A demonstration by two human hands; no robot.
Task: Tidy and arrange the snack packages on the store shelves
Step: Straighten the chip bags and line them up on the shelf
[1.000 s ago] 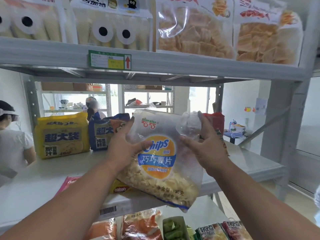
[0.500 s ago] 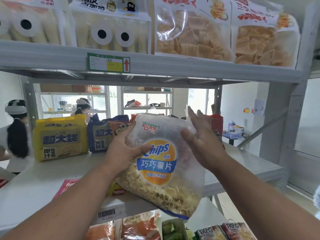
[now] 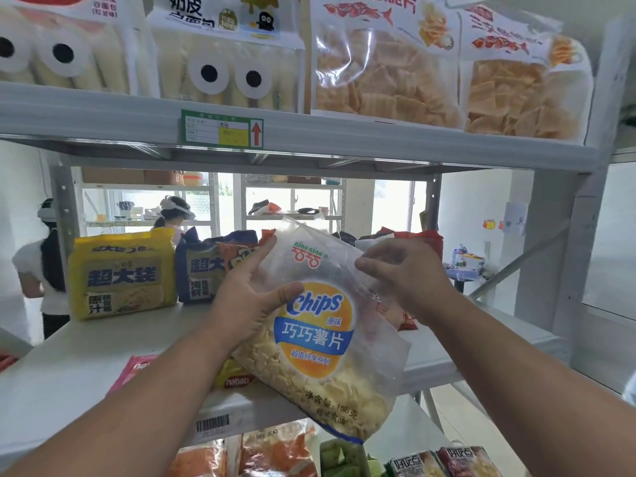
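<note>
A clear bag of chips (image 3: 320, 342) with a yellow and blue label is held up in front of the middle shelf (image 3: 69, 366). My left hand (image 3: 247, 297) grips its left side, thumb across the front. My right hand (image 3: 406, 277) pinches the bag's upper right edge. The bag's lower end hangs past the shelf's front edge. Behind it stand a yellow noodle pack (image 3: 120, 273) and a blue noodle pack (image 3: 203, 266).
Flat wafer packs (image 3: 237, 376) lie on the middle shelf under the bag. A red bag (image 3: 423, 242) stands behind my right hand. The top shelf (image 3: 344, 132) carries several big snack bags. More packs fill the shelf below. People stand beyond the shelf at the left.
My right hand slid from flat against the bag's right side to pinching its upper right edge. The bag stays tilted at about the same place.
</note>
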